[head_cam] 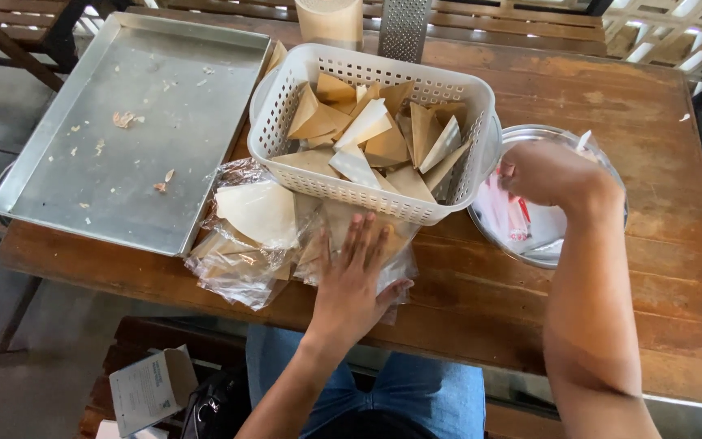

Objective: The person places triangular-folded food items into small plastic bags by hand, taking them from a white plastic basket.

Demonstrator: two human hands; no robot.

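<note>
Left hand (357, 280) laid flat, fingers (365, 236) spread open on plastic bag of brown paper wrappers (257, 244), below white basket (367, 130). Right hand (548, 175) curled inside metal bowl (566, 252); grip cannot be told. All on counter (489, 301).

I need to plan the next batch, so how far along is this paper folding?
Done: the white basket already holds many folded brown paper cones. In hand: the left hand presses flat sheets in a clear plastic bag; the right hand reaches into the metal bowl. Left: that stack of unfolded sheets.
</note>
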